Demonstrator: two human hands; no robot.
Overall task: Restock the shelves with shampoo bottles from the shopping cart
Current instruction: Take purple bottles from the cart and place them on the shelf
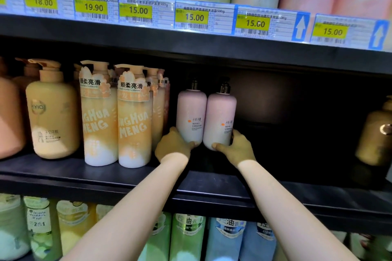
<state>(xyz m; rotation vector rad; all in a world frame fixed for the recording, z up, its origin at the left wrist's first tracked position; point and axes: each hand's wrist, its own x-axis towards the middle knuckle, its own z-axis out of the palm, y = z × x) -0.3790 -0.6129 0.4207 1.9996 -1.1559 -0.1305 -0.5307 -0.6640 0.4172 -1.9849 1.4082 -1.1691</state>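
both forearms reach up over the shelf point(63, 172) edge. left hand point(172, 147) grips the base of the left pink bottle point(191, 115); right hand point(235, 147) grips the base of the right pink bottle point(219, 119). bottles upright, side by side and touching, in the dark gap right of the orange bottles point(133, 121). price tags point(194, 17) above.

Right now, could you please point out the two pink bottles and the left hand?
left pink bottle point(191, 112): head view, on its body.
right pink bottle point(220, 116): head view, on its body.
left hand point(172, 147): head view, on its back.
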